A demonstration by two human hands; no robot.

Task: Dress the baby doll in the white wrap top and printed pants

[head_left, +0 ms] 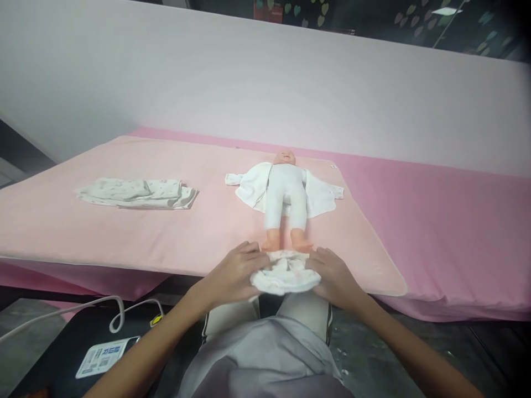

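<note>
Between my two hands is a gathered white baby garment, perhaps a pair of pants, with faint coloured prints. My left hand grips its left side, and my right hand grips the right side, fingers curled into the cloth. Just beyond it lies a baby doll on its back, feet toward me and close to the cloth. The doll's body and legs are white, its feet bare. A white baby shirt is spread open beneath the doll, sleeves out to both sides.
Folded white printed clothes lie to the left on the peach mat. A pink sheet covers the table at right. Behind rises a white partition. Below left, a white cable and a labelled device rest on a black surface.
</note>
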